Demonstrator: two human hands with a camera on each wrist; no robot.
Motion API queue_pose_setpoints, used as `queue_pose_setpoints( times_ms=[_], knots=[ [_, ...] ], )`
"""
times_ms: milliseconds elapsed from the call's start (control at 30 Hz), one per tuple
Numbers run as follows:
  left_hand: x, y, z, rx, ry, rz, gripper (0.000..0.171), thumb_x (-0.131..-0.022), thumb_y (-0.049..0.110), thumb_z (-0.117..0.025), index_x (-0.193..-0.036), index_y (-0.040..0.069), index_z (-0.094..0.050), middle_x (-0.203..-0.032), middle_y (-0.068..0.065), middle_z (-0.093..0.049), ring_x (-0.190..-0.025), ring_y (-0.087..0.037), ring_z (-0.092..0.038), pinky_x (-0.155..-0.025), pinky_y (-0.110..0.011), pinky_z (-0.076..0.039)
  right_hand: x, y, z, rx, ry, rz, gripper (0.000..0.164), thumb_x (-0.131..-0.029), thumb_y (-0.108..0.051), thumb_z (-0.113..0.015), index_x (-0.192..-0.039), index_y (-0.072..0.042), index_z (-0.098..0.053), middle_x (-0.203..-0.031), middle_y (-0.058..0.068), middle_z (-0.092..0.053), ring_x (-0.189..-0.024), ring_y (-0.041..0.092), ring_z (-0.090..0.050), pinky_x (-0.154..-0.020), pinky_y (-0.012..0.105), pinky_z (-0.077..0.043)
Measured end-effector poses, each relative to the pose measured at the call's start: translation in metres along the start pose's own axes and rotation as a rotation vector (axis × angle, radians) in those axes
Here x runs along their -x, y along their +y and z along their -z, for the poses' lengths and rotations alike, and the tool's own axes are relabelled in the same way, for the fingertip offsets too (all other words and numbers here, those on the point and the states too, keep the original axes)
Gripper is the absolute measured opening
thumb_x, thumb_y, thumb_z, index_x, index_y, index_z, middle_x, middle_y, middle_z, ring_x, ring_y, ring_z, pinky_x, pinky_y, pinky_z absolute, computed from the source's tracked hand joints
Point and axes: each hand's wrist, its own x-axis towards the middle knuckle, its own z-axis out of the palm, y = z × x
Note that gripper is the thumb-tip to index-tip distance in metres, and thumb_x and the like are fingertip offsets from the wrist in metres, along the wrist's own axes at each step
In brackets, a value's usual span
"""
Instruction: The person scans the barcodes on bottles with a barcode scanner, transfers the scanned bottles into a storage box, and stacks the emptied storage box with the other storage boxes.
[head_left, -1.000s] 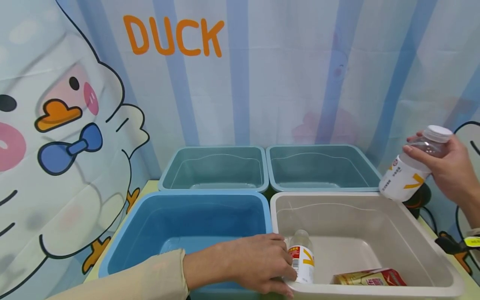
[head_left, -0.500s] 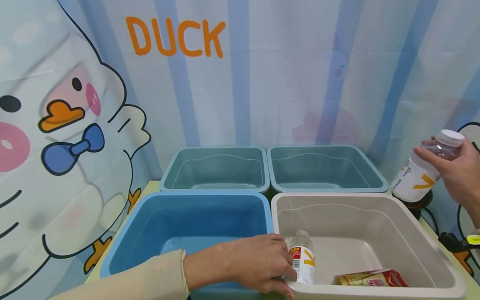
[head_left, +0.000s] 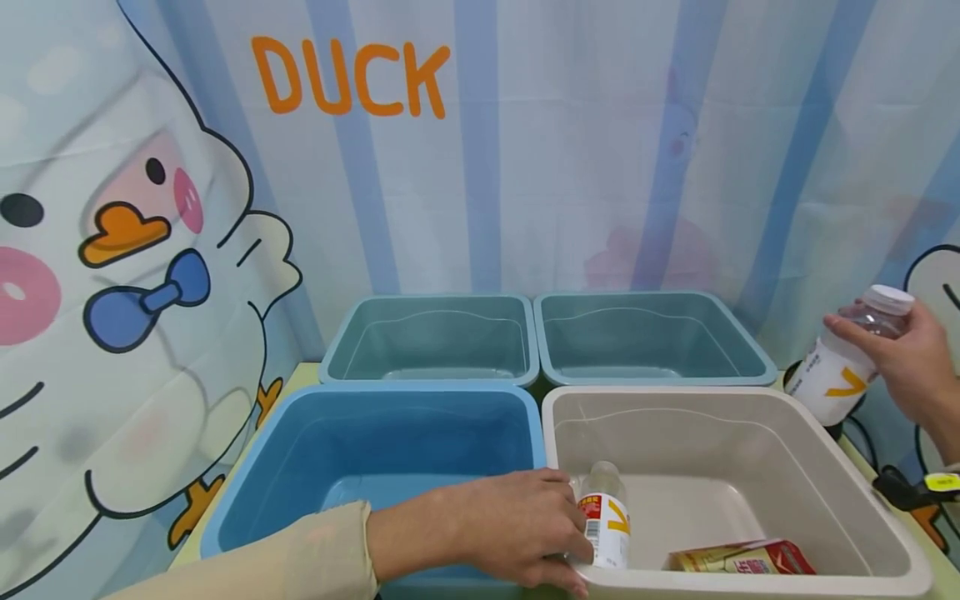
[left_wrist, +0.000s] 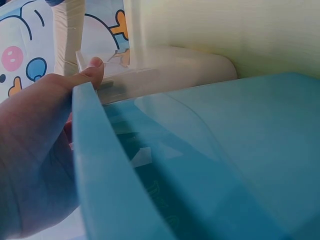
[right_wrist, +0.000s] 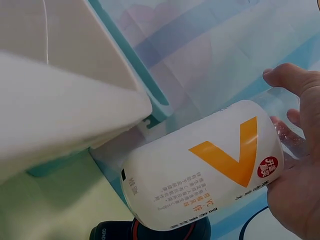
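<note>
In the head view my right hand (head_left: 911, 362), raised at the far right, grips a clear plastic bottle (head_left: 836, 375) around its neck. The bottle is tilted, with a white cap and a white label bearing a yellow V. My left hand (head_left: 506, 525) holds the near left corner of the beige bin (head_left: 750, 583), fingers curled over the rim. Beside those fingers, inside the bin, leans a similar bottle (head_left: 604, 525) with a red patch on its label. A red and gold package (head_left: 742, 557) lies along the bin's front wall.
Left of the beige bin stands a blue bin (head_left: 450, 387). Two teal bins (head_left: 431, 300) (head_left: 626, 298) stand behind, against a duck-print curtain (head_left: 585, 150). A black object with an orange ring (right_wrist: 170, 230) sits below the held bottle in the right wrist view.
My right hand has moved right with its bottle, then slightly lower, away from the beige bin's back corner. The left hand stays at the bin's corner.
</note>
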Motion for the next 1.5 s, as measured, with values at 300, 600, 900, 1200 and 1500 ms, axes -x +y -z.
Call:
queue_pose_setpoints(
  times_ms=[300, 600, 900, 1200, 1500],
  knots=[
    [0.0, -0.001, -0.001, 0.0, 0.007, 0.003, 0.042, -0.102, 0.054, -0.057, -0.134, 0.031, -0.071, -0.125, 0.018, -0.068, -0.113, -0.002, -0.055, -0.12, -0.034, -0.03, -0.002, 0.011, -0.006, -0.007, -0.045, -0.027, 0.041, -0.101, -0.041, -0.067, -0.134, -0.037, -0.043, -0.113, -0.014, -0.047, -0.082, -0.001, -0.055, -0.062, 0.014, -0.053],
    [0.0, -0.002, -0.002, -0.016, 0.007, -0.002, 0.041, -0.102, 0.054, -0.057, -0.134, 0.031, -0.071, -0.125, 0.018, -0.068, -0.113, -0.002, -0.055, -0.119, -0.034, -0.03, -0.006, 0.017, -0.004, -0.029, -0.144, -0.052, 0.038, -0.102, -0.038, -0.067, -0.127, -0.045, -0.039, -0.115, -0.01, -0.049, -0.078, -0.005, -0.059, -0.064, 0.018, -0.055],
    [0.0, -0.002, -0.002, -0.016, -0.001, 0.002, 0.041, -0.103, 0.054, -0.056, -0.134, 0.031, -0.071, -0.127, 0.018, -0.067, -0.114, -0.002, -0.055, -0.12, -0.034, -0.03, -0.013, 0.023, -0.006, 0.07, -0.182, -0.065, 0.077, -0.103, -0.043, -0.063, -0.153, 0.003, -0.027, -0.137, 0.033, -0.044, -0.075, -0.004, -0.057, -0.061, 0.017, -0.055],
    [-0.001, -0.003, -0.003, -0.016, 0.005, -0.009, 0.042, -0.103, 0.054, -0.055, -0.135, 0.031, -0.071, -0.128, 0.018, -0.067, -0.115, -0.002, -0.055, -0.12, -0.033, -0.029, -0.014, 0.032, -0.009, 0.126, -0.186, -0.101, 0.088, -0.102, -0.049, -0.062, -0.153, 0.008, -0.019, -0.135, 0.04, -0.041, -0.079, 0.026, -0.065, -0.059, 0.032, -0.06],
    [-0.001, -0.003, -0.003, -0.007, -0.002, -0.009, 0.041, -0.104, 0.052, -0.056, -0.135, 0.03, -0.07, -0.129, 0.017, -0.067, -0.117, -0.002, -0.055, -0.12, -0.034, -0.029, -0.012, 0.042, -0.009, 0.103, -0.204, -0.091, 0.074, -0.102, -0.047, -0.064, -0.144, 0.004, -0.031, -0.131, 0.038, -0.044, -0.075, 0.013, -0.064, -0.06, 0.029, -0.059]
  ],
)
